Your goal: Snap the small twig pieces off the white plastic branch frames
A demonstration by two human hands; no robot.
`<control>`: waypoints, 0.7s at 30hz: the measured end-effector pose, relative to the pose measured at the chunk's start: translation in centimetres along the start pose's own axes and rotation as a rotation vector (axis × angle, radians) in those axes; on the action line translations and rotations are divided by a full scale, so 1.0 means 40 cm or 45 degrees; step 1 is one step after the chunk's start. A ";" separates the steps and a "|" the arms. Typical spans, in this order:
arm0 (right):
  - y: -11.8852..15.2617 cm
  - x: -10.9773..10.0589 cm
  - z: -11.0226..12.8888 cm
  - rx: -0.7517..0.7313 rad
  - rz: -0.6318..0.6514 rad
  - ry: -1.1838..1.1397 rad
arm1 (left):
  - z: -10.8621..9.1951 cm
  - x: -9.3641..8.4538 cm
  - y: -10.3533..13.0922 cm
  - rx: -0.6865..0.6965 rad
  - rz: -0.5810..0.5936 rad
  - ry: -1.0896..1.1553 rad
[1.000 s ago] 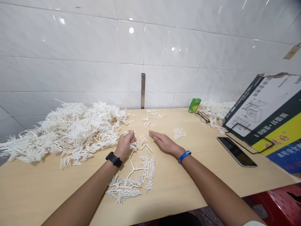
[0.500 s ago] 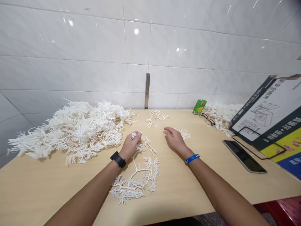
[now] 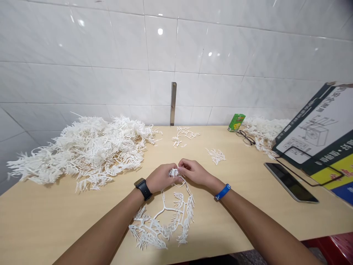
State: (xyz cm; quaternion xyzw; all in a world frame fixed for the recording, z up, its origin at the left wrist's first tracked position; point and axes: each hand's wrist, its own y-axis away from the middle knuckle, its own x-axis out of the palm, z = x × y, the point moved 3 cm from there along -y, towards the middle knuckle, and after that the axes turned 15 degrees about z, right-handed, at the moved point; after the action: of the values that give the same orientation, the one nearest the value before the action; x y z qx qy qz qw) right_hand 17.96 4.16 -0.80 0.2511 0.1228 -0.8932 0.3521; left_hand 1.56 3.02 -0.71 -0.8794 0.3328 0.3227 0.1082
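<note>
My left hand (image 3: 163,177), with a black watch on its wrist, is closed round a small bunch of white plastic sprigs (image 3: 173,172). Touching the same bunch from the right are the pinched fingers of my right hand (image 3: 193,171), which has a blue wristband. From between the hands a branched white plastic piece (image 3: 165,209) trails down onto the table toward me, its feathery tips spread in a rough ring. The fingertips partly hide where the pieces meet.
A large heap of white sprigs (image 3: 93,147) lies at the left. Small sprigs (image 3: 216,156) and a thin branched piece (image 3: 186,133) lie beyond my hands. At the right are a green box (image 3: 236,122), glasses (image 3: 246,137), a tablet (image 3: 291,182), a big carton (image 3: 317,129) and more sprigs (image 3: 267,129).
My right hand has moved left and now meets my left hand at the bunch. My left hand has shifted right and toward me, and the trailing branched piece has shifted slightly with it.
</note>
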 end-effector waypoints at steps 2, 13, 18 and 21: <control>-0.001 0.001 -0.004 0.002 0.019 -0.038 | -0.001 0.001 0.000 -0.003 -0.031 -0.039; 0.006 -0.007 0.010 -0.072 -0.038 0.050 | -0.015 -0.005 0.007 0.061 -0.069 0.214; 0.006 -0.003 0.021 -0.101 -0.011 0.125 | 0.003 -0.001 -0.004 0.036 -0.070 0.417; 0.005 -0.001 0.029 -0.125 0.015 0.140 | 0.009 0.000 -0.010 -0.006 -0.068 0.515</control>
State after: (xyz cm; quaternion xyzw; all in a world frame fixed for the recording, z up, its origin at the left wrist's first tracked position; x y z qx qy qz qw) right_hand 17.70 3.57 0.18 0.2829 0.1843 -0.8689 0.3620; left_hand 1.66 3.48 -1.02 -0.9350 0.3236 0.1374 0.0457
